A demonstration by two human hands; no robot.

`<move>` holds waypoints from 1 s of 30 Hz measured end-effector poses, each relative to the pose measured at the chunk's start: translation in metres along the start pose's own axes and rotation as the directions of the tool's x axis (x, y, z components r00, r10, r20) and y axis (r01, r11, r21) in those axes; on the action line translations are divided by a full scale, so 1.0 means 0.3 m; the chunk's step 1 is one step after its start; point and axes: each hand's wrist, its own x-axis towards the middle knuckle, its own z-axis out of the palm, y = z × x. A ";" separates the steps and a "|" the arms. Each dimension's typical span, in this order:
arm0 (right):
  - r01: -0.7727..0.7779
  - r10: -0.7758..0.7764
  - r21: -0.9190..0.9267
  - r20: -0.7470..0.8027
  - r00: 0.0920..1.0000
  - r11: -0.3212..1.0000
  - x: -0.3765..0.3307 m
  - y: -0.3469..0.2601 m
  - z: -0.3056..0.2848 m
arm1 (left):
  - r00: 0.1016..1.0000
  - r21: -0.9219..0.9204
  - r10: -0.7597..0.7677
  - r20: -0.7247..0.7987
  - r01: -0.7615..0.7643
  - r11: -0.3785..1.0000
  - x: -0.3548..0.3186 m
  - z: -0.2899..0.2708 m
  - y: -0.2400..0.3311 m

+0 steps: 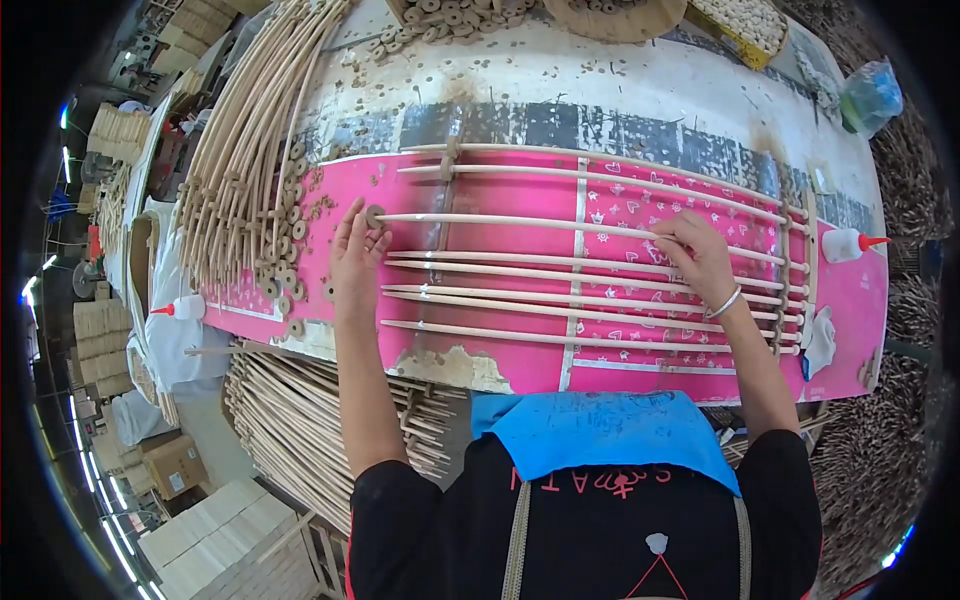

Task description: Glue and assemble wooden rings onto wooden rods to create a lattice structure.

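Observation:
My left hand (357,248) pinches a small round wooden disc with a hole (375,217) at the left tip of a pale wooden rod (520,219). My right hand (697,258), a bracelet on its wrist, is closed on the same rod farther right. Several similar rods (480,330) lie side by side across the pink table cover (420,355), with pointed left ends. Their right ends rest at a notched wooden strip (808,270). Two more rods (500,171) lie beyond, across a narrow wooden crosspiece (449,158).
Loose discs (288,277) and a big bundle of rods with discs (240,160) lie at left. Glue bottles with red tips stand at right (845,244) and left (187,307). More rods (300,410) are stacked below the table's near edge. A yellow tray (735,30) sits far off.

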 end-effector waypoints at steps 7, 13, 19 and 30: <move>-0.004 0.003 -0.025 -0.015 1.000 1.000 0.034 -0.047 0.015 | 0.999 0.081 0.037 0.009 -0.038 0.996 -0.019 0.094 -0.021; -0.066 0.072 0.067 -0.086 0.994 0.996 0.045 -0.057 0.012 | 0.994 0.099 0.111 -0.023 -0.108 0.989 -0.030 0.157 -0.025; 0.059 -0.088 -0.213 -0.129 0.988 0.975 0.039 -0.016 -0.002 | 0.995 0.076 0.091 0.037 -0.094 0.993 -0.020 0.212 -0.050; 0.007 -0.036 -0.150 -0.187 0.982 0.989 0.044 0.077 0.047 | 0.989 0.187 0.127 0.080 -0.140 0.972 0.020 0.202 -0.092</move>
